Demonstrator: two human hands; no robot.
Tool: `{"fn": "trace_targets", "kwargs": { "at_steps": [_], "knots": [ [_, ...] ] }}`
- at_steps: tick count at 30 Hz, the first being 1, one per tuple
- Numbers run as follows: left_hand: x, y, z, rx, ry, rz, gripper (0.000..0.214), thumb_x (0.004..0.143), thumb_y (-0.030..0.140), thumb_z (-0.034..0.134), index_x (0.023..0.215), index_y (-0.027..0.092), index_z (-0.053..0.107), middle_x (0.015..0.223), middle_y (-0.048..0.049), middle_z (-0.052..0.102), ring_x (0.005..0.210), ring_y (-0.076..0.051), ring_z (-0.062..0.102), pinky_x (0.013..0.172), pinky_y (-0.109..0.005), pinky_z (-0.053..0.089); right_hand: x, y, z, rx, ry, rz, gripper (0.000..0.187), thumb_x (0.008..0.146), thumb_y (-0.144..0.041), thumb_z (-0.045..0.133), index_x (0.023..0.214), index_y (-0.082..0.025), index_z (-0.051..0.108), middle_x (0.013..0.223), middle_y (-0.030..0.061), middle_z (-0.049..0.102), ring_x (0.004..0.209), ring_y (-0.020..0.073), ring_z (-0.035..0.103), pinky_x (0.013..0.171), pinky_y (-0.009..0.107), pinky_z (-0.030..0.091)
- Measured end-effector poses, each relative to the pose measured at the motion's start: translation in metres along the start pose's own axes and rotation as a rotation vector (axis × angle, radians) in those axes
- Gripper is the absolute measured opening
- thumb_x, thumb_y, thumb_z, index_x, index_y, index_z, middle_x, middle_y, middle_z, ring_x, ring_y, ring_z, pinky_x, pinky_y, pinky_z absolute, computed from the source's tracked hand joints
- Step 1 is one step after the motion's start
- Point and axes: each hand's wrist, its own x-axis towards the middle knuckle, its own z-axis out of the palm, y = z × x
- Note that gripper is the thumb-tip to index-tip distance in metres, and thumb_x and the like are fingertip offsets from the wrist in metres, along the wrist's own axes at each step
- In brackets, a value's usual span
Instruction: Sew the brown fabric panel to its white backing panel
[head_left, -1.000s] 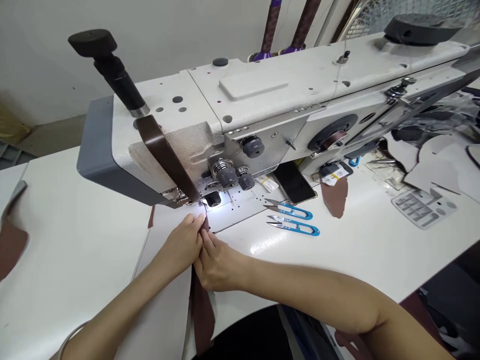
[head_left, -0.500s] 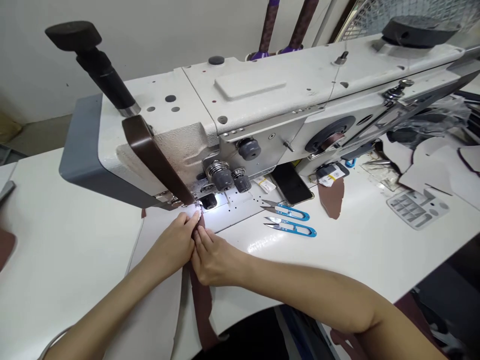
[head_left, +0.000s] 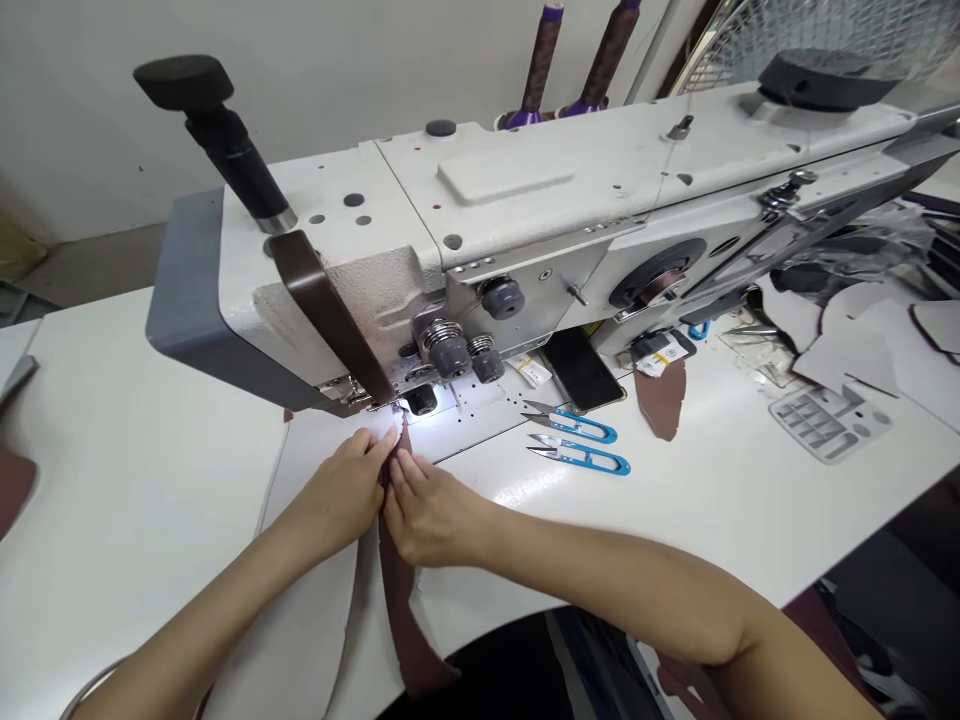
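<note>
A long brown strip of leather-like material (head_left: 401, 610) runs from the lit needle area of the white sewing machine (head_left: 405, 220) down to the table's front edge. My left hand (head_left: 351, 488) pinches its left side just before the presser foot, lying over a large pale panel (head_left: 296, 630). Close beside it, my right hand (head_left: 427, 508) grips the strip's right side between thumb and fingers. The stitching spot itself is too small to make out. Two blue-handled thread snips (head_left: 577, 440) lie to the right of my hands.
Behind the snips lies a black phone (head_left: 583, 368), near a brown offcut (head_left: 661, 400). Pale cut pieces (head_left: 855, 330) and a grey stencil-like plate (head_left: 831, 420) lie farther right. Two brown thread cones (head_left: 541, 62) stand behind the machine. Another brown piece (head_left: 13, 490) is at the left edge.
The view has shifted slightly. Both hands stay by the needle area with the strip; its lower end now hangs farther to the right.
</note>
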Motion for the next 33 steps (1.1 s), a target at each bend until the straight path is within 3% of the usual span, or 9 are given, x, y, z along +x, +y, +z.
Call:
{"fn": "trace_targets", "kwargs": {
  "at_steps": [5,12,18,22,28,33],
  "knots": [
    [-0.007,0.004,0.008,0.036,0.012,0.002,0.062,0.084,0.001,0.035,0.145,0.007,0.029,0.108,-0.0118,0.043,0.091,-0.021,0.049,0.086,-0.035,0.044,-0.002,-0.01,-0.007,-0.005,-0.009,-0.015,0.021,0.074,-0.006,0.047,0.079,0.003,0.064,0.088,0.0304,0.066,0.086,0.0401,0.066,0.067,0.05,0.055],
    [-0.001,0.008,0.005,0.044,0.038,0.005,0.057,0.085,0.001,0.037,0.142,0.005,0.032,0.105,-0.01,0.048,0.086,-0.018,0.053,0.08,-0.03,0.046,-0.004,-0.005,0.0,-0.006,0.012,-0.021,0.02,0.074,-0.005,0.048,0.081,0.004,0.064,0.086,0.0304,0.066,0.086,0.0394,0.066,0.068,0.05,0.055],
    [0.014,0.013,-0.005,0.005,0.034,-0.01,0.06,0.084,-0.003,0.036,0.143,0.002,0.027,0.12,-0.0141,0.046,0.102,-0.019,0.051,0.091,-0.029,0.043,0.001,0.005,0.008,-0.001,0.042,0.012,0.023,0.074,-0.004,0.045,0.081,0.004,0.065,0.086,0.0295,0.066,0.086,0.0381,0.066,0.07,0.05,0.055],
    [0.017,0.021,-0.013,-0.048,0.059,-0.042,0.045,0.085,-0.002,0.035,0.128,0.003,0.045,0.105,-0.0122,0.049,0.096,-0.021,0.05,0.088,-0.033,0.043,0.002,0.004,0.007,-0.034,0.052,0.035,0.025,0.075,-0.004,0.046,0.086,0.007,0.066,0.087,0.0292,0.066,0.085,0.0362,0.066,0.073,0.049,0.055],
    [-0.001,0.023,-0.002,-0.186,0.047,-0.079,0.033,0.081,-0.003,0.037,0.109,0.009,0.051,0.098,-0.0075,0.05,0.089,-0.018,0.052,0.083,-0.032,0.043,-0.004,-0.011,-0.004,-0.048,0.03,0.016,0.022,0.072,-0.004,0.048,0.082,0.005,0.066,0.086,0.0305,0.066,0.085,0.039,0.066,0.065,0.051,0.056],
    [-0.003,0.017,0.004,-0.211,0.055,-0.028,0.041,0.08,-0.006,0.035,0.115,0.009,0.051,0.097,-0.007,0.051,0.089,-0.018,0.051,0.086,-0.033,0.042,-0.004,-0.011,0.0,-0.029,0.025,0.023,0.022,0.072,-0.006,0.048,0.081,0.005,0.066,0.087,0.0313,0.066,0.086,0.0397,0.066,0.066,0.051,0.055]
  ]
}}
